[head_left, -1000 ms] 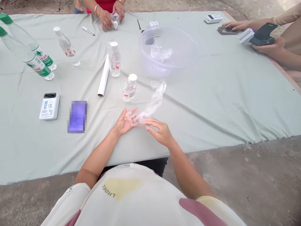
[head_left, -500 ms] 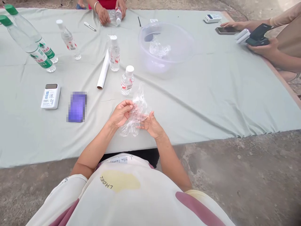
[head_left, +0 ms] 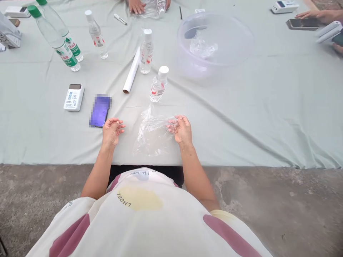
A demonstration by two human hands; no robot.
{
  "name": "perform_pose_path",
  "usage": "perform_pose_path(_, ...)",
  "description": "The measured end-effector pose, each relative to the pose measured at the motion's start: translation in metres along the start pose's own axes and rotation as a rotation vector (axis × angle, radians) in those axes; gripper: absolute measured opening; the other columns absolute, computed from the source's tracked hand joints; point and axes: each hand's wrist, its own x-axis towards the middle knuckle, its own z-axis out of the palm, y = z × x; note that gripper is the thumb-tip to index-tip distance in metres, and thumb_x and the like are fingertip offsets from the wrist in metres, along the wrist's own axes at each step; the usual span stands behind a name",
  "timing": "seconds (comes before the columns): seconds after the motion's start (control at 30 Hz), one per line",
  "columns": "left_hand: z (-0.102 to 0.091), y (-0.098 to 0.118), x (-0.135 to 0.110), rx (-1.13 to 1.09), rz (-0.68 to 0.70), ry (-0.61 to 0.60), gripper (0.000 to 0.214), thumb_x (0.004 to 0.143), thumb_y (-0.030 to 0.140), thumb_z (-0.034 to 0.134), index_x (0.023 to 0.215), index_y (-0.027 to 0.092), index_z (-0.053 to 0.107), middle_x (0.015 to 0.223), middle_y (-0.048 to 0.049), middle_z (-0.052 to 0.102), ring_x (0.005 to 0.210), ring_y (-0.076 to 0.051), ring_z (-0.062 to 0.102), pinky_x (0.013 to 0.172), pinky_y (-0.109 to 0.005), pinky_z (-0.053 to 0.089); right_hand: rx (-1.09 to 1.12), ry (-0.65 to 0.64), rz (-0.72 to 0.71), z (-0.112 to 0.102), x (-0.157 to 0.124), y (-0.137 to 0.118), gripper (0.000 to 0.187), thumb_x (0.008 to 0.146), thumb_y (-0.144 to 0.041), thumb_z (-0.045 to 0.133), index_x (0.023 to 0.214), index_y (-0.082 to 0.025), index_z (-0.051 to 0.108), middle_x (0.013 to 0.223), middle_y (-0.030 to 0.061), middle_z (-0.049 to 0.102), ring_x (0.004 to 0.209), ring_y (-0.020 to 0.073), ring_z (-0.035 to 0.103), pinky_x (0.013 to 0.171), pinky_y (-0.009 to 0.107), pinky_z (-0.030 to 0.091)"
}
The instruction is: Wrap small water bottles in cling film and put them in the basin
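Observation:
A thin, crumpled sheet of clear plastic film (head_left: 151, 134) hangs and spreads over the cloth near the table's front edge. My right hand (head_left: 183, 129) pinches its right side between thumb and fingers. To the left, apart from the film, my left hand (head_left: 112, 131) is held up with loosely curled, parted fingers and nothing visible in them. Just beyond the film stands a small water bottle (head_left: 158, 87) with a white cap. Close to my left hand lies a phone (head_left: 100, 110), its purple screen blurred out.
Behind the bottle are a second small bottle (head_left: 146, 53) and a white roll (head_left: 131, 73). A translucent basin (head_left: 198, 67) holds crumpled plastic. Left stand a third small bottle (head_left: 98, 37) and two green-capped bottles (head_left: 63, 51), near a white power bank (head_left: 73, 98). Other people's hands (head_left: 137, 6) show at the far edge.
My hands have moved apart: the left has let go of the film and gone left, the right has drawn its side rightward. The film is more spread out. The view has shifted.

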Motion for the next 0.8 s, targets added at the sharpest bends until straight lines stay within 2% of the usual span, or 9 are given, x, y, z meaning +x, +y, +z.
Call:
perform_pose_path(0.07, -0.001, -0.003, 0.002, 0.15, 0.056, 0.002, 0.016, 0.077, 0.02, 0.061, 0.092, 0.021, 0.056, 0.091, -0.0018, 0.067, 0.076, -0.015, 0.069, 0.063, -0.027, 0.056, -0.027, -0.005, 0.002, 0.001, 0.003, 0.0, 0.037, 0.081, -0.056, 0.068, 0.089, -0.026, 0.05, 0.068, -0.005, 0.07, 0.045, 0.009, 0.059, 0.041, 0.019, 0.042)
perform_pose_path(0.13, 0.008, -0.009, 0.0, 0.475, 0.213, -0.067, 0.013, 0.082, 0.02, 0.057, 0.095, 0.021, 0.06, 0.1, -0.005, 0.068, 0.091, -0.019, 0.068, 0.079, -0.035, 0.057, -0.069, 0.02, -0.021, 0.0, 0.006, -0.002, 0.033, 0.085, -0.056, 0.064, 0.09, -0.026, 0.05, 0.068, -0.005, 0.069, 0.041, 0.0069, 0.051, 0.04, 0.019, 0.037)
perform_pose_path(0.23, 0.035, -0.02, -0.01, 0.954, 0.534, -0.174, 0.016, 0.087, 0.019, 0.057, 0.101, 0.02, 0.066, 0.115, -0.0095, 0.067, 0.112, -0.026, 0.06, 0.098, -0.042, 0.049, -0.24, 0.133, -0.164, -0.009, 0.01, -0.006, 0.026, 0.093, -0.052, 0.052, 0.093, -0.025, 0.052, 0.066, -0.0046, 0.068, 0.037, 0.0068, 0.044, 0.042, 0.021, 0.034)
perform_pose_path(0.3, 0.055, -0.027, -0.015, 1.113, 0.62, -0.232, 0.019, 0.091, 0.021, 0.057, 0.106, 0.02, 0.067, 0.118, -0.0116, 0.066, 0.116, -0.028, 0.056, 0.101, -0.043, 0.046, -0.407, 0.196, -0.275, -0.02, 0.013, -0.011, 0.024, 0.097, -0.048, 0.045, 0.095, -0.025, 0.054, 0.068, -0.0043, 0.068, 0.037, 0.0076, 0.044, 0.047, 0.024, 0.039)
perform_pose_path(0.37, 0.076, -0.033, -0.016, 1.211, 0.617, -0.268, 0.02, 0.095, 0.026, 0.055, 0.107, 0.019, 0.069, 0.116, -0.0134, 0.065, 0.114, -0.03, 0.055, 0.097, -0.043, 0.045, -0.545, 0.235, -0.327, -0.032, 0.017, -0.017, 0.024, 0.099, -0.044, 0.041, 0.097, -0.025, 0.055, 0.069, -0.0044, 0.069, 0.037, 0.0083, 0.045, 0.053, 0.027, 0.043)
perform_pose_path(0.47, 0.103, -0.04, -0.013, 1.314, 0.597, -0.257, 0.027, 0.099, 0.036, 0.05, 0.104, 0.018, 0.07, 0.11, -0.0152, 0.064, 0.108, -0.031, 0.054, 0.092, -0.043, 0.042, -0.65, 0.266, -0.303, -0.047, 0.022, -0.024, 0.023, 0.1, -0.04, 0.038, 0.1, -0.026, 0.056, 0.071, -0.0047, 0.069, 0.036, 0.0091, 0.046, 0.056, 0.029, 0.045)
perform_pose_path(0.6, 0.13, -0.047, -0.005, 1.385, 0.665, -0.255, 0.028, 0.094, 0.041, 0.06, 0.105, 0.017, 0.068, 0.111, -0.0164, 0.061, 0.107, -0.032, 0.051, 0.091, -0.043, 0.038, -0.705, 0.249, -0.296, -0.058, 0.025, -0.028, 0.026, 0.1, -0.042, 0.036, 0.104, -0.026, 0.056, 0.073, -0.0038, 0.068, 0.038, 0.0099, 0.045, 0.055, 0.029, 0.044)
perform_pose_path(0.7, 0.135, -0.05, 0.0, 1.401, 0.685, -0.269, 0.014, 0.095, 0.027, 0.057, 0.097, 0.017, 0.067, 0.111, -0.0159, 0.061, 0.107, -0.031, 0.051, 0.089, -0.042, 0.038, -0.744, 0.263, -0.312, -0.068, 0.028, -0.03, 0.03, 0.099, -0.045, 0.036, 0.107, -0.026, 0.058, 0.071, -0.003, 0.066, 0.041, 0.0107, 0.042, 0.056, 0.03, 0.043)
perform_pose_path(0.8, 0.123, -0.047, 0.007, 1.343, 0.659, -0.208, 0.012, 0.095, 0.023, 0.055, 0.09, 0.019, 0.065, 0.111, -0.0144, 0.06, 0.109, -0.03, 0.05, 0.091, -0.043, 0.037, -0.799, 0.333, -0.33, -0.081, 0.034, -0.033, 0.033, 0.099, -0.045, 0.035, 0.107, -0.024, 0.06, 0.068, -0.0026, 0.062, 0.049, 0.0131, 0.044, 0.062, 0.031, 0.043)
